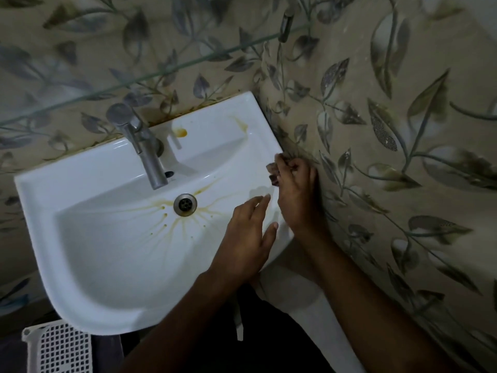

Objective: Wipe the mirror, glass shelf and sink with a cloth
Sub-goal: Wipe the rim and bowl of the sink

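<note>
Sink (88, 189) fills the middle of our view, white, fixed against a wall tiled in a leaf pattern, with brown streaks fanning out from the metal drain (185, 205) and an orange-brown spot on the back ledge beside the tap (139, 142). We see the right hand (298, 195) at the sink's right rim, close against the side wall, its fingers curled round a small dark cloth (274, 172), most of which is bunched inside the grip; only a crumpled end shows past the fingertips, against the rim. The left hand (246, 238) lies over the right side of the basin with fingers straight and slightly spread, holding nothing; whether the fingertips touch the porcelain we cannot tell. The two hands are near each other but apart. Above the tap, the glass shelf (166, 71) runs as a thin greenish edge across the wall. A white perforated basket (57, 348) sits below the sink at the lower left.
</note>
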Demonstrator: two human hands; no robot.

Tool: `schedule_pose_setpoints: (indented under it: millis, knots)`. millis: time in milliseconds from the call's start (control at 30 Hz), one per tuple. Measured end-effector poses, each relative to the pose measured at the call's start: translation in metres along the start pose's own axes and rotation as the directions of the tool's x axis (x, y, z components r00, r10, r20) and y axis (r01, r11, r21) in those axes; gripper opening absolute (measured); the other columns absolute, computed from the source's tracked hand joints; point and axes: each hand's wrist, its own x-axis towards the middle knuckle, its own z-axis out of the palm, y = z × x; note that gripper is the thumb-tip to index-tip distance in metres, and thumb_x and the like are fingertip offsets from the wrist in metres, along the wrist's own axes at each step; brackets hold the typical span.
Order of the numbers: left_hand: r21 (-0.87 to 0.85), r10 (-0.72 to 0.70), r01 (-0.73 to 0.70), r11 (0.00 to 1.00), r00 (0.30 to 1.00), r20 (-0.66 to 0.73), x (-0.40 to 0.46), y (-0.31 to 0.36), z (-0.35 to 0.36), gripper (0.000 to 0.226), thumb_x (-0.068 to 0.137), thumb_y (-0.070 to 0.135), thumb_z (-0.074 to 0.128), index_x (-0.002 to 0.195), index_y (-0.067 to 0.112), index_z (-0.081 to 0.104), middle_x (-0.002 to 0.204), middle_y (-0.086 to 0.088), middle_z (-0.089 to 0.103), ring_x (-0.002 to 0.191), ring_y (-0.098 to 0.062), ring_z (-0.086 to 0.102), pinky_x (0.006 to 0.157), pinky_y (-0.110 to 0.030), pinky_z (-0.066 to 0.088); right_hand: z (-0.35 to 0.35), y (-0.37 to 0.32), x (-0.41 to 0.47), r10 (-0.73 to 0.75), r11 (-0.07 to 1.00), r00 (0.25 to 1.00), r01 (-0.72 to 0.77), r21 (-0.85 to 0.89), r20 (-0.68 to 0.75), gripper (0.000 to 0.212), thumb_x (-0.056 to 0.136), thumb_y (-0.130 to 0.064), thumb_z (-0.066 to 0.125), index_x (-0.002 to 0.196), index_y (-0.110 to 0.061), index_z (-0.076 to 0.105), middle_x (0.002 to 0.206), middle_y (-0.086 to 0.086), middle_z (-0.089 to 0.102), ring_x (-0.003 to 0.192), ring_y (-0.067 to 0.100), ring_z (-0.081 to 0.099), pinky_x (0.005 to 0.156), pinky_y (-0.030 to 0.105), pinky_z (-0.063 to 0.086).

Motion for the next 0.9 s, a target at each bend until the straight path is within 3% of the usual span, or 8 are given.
schedule_pose_setpoints:
  millis: [100, 233, 433, 633, 700, 800, 900]
  knots:
    - [0.002, -0.008, 0.008, 1.000, 1.000, -0.007, 0.001, -0.006, -0.004, 0.058, 0.100, 0.052, 0.034, 0.154, 0.031, 0.026, 0.157, 0.007, 0.031, 0.142, -0.007, 0.021, 0.112, -0.019, 0.015, 0.000, 0.006, 0.009, -0.096, 0.995, 0.995, 0.096, 0.015, 0.001, 0.047, 0.099, -0.002, 0.053, 0.145, -0.010, 0.048, 0.132, 0.013, 0.060, 0.120, 0.030, 0.055, 0.102, 0.037, 0.048]
    - [-0.007, -0.076, 0.076, 0.997, 0.996, -0.039, 0.000, -0.016, -0.010, 0.058, 0.101, 0.051, 0.036, 0.155, 0.033, 0.024, 0.157, 0.008, 0.031, 0.144, -0.006, 0.021, 0.114, -0.022, 0.019, 0.003, 0.009, -0.018, -0.168, 0.985, 0.977, 0.172, 0.023, -0.128, 0.033, 0.098, 0.000, 0.058, 0.131, 0.003, 0.060, 0.132, 0.018, 0.063, 0.128, 0.032, 0.057, 0.102, 0.044, 0.051]
    - [0.018, -0.084, 0.085, 0.996, 0.995, -0.052, 0.013, -0.019, -0.019, 0.059, 0.102, 0.046, 0.039, 0.156, 0.027, 0.023, 0.159, 0.004, 0.029, 0.145, -0.008, 0.020, 0.113, -0.017, 0.013, 0.019, -0.002, 0.029, -0.257, 0.966, 0.965, 0.258, -0.011, 0.059, 0.048, 0.098, 0.000, 0.044, 0.146, 0.001, 0.043, 0.150, 0.018, 0.046, 0.142, 0.032, 0.039, 0.114, 0.045, 0.038]
    - [0.108, -0.059, 0.065, 0.992, 0.996, -0.065, 0.048, -0.022, -0.036, 0.062, 0.101, 0.038, 0.047, 0.155, 0.016, 0.027, 0.157, -0.007, 0.035, 0.144, -0.024, 0.030, 0.118, -0.038, 0.029, 0.039, -0.025, 0.092, -0.199, 0.980, 0.968, 0.193, 0.052, 0.156, 0.057, 0.094, 0.004, 0.051, 0.150, 0.000, 0.036, 0.155, 0.018, 0.038, 0.143, 0.035, 0.037, 0.119, 0.044, 0.032]
    - [0.118, -0.049, 0.058, 0.991, 0.996, -0.074, 0.060, -0.024, -0.040, 0.061, 0.101, 0.036, 0.049, 0.154, 0.013, 0.029, 0.156, -0.009, 0.037, 0.144, -0.026, 0.031, 0.118, -0.037, 0.029, 0.040, -0.025, 0.093, -0.220, 0.975, 0.956, 0.210, 0.068, 0.192, 0.055, 0.096, 0.003, 0.050, 0.149, 0.000, 0.037, 0.155, 0.018, 0.039, 0.142, 0.033, 0.039, 0.117, 0.044, 0.035]
    - [0.118, -0.047, 0.055, 0.992, 0.997, -0.068, 0.072, -0.026, -0.043, 0.061, 0.101, 0.037, 0.050, 0.154, 0.013, 0.030, 0.156, -0.010, 0.037, 0.144, -0.026, 0.031, 0.117, -0.036, 0.028, 0.035, -0.015, 0.085, -0.301, 0.953, 0.934, 0.293, 0.074, 0.193, 0.042, 0.105, -0.014, 0.044, 0.146, -0.004, 0.044, 0.152, 0.011, 0.045, 0.140, 0.024, 0.043, 0.116, 0.040, 0.037]
    - [0.115, -0.045, 0.052, 0.992, 0.997, -0.057, 0.079, -0.029, -0.045, 0.061, 0.100, 0.036, 0.050, 0.154, 0.013, 0.031, 0.155, -0.011, 0.037, 0.143, -0.027, 0.031, 0.117, -0.037, 0.029, 0.028, -0.012, 0.074, -0.253, 0.965, 0.963, 0.245, 0.095, 0.090, 0.044, 0.094, 0.007, 0.058, 0.137, 0.008, 0.051, 0.143, 0.021, 0.052, 0.132, 0.035, 0.052, 0.120, 0.032, 0.031]
